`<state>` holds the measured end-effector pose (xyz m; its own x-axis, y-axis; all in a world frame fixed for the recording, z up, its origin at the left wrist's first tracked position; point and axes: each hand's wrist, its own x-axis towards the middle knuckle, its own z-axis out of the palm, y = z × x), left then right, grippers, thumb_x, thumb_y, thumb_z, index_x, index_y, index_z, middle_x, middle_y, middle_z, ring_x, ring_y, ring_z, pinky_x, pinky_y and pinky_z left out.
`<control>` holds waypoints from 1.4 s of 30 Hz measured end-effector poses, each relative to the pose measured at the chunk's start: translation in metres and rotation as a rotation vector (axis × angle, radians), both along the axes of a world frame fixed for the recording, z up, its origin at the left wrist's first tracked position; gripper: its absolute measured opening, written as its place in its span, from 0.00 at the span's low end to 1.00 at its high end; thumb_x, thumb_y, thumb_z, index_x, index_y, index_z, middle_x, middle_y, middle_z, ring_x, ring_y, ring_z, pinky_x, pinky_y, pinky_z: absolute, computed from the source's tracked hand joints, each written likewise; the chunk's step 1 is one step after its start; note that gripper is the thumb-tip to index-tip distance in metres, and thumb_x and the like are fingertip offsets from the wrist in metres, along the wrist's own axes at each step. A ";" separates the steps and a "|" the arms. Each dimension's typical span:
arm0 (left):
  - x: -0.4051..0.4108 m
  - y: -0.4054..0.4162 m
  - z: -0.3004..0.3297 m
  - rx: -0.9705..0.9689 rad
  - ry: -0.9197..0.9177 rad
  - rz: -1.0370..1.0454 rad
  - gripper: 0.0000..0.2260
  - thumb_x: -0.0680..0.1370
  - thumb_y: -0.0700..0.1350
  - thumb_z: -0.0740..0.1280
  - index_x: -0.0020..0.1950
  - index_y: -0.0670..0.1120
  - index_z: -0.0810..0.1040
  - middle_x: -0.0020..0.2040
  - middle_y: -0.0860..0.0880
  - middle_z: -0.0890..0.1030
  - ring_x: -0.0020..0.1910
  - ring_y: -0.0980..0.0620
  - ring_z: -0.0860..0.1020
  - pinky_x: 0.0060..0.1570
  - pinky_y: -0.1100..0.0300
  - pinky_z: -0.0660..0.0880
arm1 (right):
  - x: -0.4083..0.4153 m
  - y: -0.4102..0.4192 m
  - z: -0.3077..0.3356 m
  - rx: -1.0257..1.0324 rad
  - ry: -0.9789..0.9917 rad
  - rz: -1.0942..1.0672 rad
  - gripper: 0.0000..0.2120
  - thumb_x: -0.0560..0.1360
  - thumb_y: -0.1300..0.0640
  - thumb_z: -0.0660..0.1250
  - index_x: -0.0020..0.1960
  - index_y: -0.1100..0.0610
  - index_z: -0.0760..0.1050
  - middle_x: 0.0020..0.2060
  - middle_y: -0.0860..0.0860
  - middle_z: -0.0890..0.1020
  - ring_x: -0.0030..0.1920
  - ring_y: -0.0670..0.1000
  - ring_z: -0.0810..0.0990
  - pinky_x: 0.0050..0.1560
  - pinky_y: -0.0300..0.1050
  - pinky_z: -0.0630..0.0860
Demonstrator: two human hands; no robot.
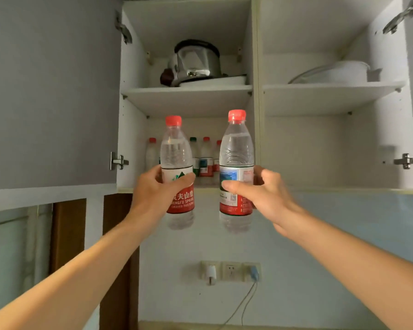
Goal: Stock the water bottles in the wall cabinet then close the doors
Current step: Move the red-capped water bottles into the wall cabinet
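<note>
Gripping a "NONGFU SPRING" bottle (178, 172), left hand (155, 189); right hand (260, 189) another (236, 167).

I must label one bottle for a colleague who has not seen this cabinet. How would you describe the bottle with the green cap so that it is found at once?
Start at the open wall cabinet and take its left half, lower shelf. Several small bottles stand at the back there, behind the two bottles held up in the hands. The green-capped bottle is the only one without a red cap.

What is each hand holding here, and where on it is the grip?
Left hand grips a red-capped water bottle around its label; right hand grips a second bottle likewise at the label.
</note>
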<state>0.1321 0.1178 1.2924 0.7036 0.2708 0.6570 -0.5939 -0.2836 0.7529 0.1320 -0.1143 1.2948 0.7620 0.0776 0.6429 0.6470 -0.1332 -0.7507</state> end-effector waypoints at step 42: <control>0.294 0.032 0.070 0.325 -0.001 0.210 0.21 0.77 0.59 0.71 0.58 0.43 0.79 0.50 0.47 0.83 0.49 0.47 0.82 0.51 0.49 0.81 | 0.302 0.078 0.069 -0.166 0.097 -0.272 0.31 0.73 0.43 0.76 0.72 0.52 0.72 0.59 0.54 0.82 0.55 0.56 0.84 0.56 0.55 0.83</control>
